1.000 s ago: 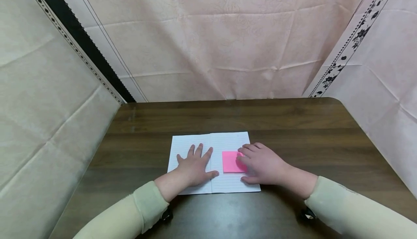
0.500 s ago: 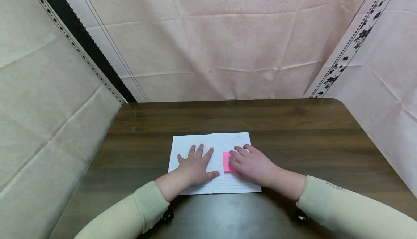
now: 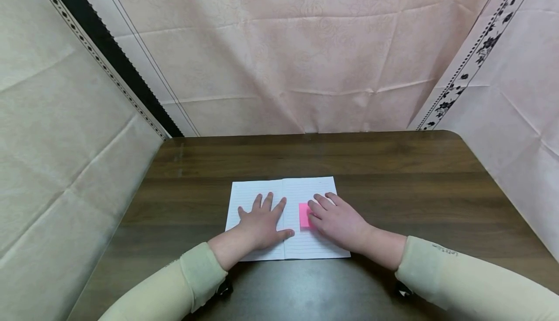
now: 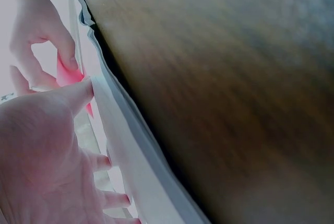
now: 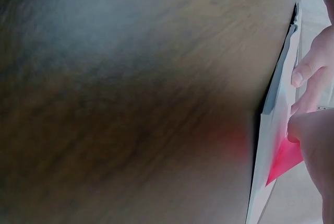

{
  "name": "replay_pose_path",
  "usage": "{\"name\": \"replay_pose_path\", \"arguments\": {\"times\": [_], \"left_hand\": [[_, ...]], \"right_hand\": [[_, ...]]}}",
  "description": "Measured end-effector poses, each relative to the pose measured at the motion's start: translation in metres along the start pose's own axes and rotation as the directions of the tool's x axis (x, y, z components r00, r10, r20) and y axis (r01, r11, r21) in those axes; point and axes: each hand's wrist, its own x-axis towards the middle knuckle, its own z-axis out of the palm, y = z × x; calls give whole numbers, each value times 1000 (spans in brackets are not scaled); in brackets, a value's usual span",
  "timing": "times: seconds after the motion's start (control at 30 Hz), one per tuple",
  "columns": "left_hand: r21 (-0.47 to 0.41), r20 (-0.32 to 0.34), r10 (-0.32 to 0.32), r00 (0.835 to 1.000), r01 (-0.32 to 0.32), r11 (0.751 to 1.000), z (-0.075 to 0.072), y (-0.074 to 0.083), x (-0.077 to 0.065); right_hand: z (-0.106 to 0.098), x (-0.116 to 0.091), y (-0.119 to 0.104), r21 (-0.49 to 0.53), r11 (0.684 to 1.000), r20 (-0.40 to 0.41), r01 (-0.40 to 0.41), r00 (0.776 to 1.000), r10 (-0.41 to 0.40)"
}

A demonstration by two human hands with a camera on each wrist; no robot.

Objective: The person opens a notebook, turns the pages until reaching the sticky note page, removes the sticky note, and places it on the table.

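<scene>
An open lined notebook (image 3: 307,248) lies on the wooden table. My left hand (image 3: 260,226) rests flat on its left page with the fingers spread. On the right page is a pink sticky note (image 3: 303,215), partly covered by my right hand (image 3: 342,224). That hand pinches the note between thumb and fingers. In the right wrist view the pink sheet (image 5: 286,160) slants up off the page under the thumb. From the left wrist, the pink paper (image 4: 67,75) shows between the right thumb and fingers. In the head view most of the note is hidden.
The brown tabletop (image 3: 196,204) surrounds the notebook. Pale cloth (image 3: 279,59) hangs behind the table's far edge, with more cloth at both sides. A dark wrist device (image 3: 402,289) sits under the right sleeve.
My right hand has moved left over the pink sticky note, covering more of it. The note's near edge has risen slightly from the page. My left hand has stayed in place.
</scene>
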Motion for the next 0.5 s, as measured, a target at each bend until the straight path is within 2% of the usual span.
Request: {"name": "replay_pose_path", "arguments": {"times": [0.5], "left_hand": [[9,0,5,1000,-5,1000,-1,0,-1]], "right_hand": [[3,1,-1,-9,1000,17,-18,1000,18]]}}
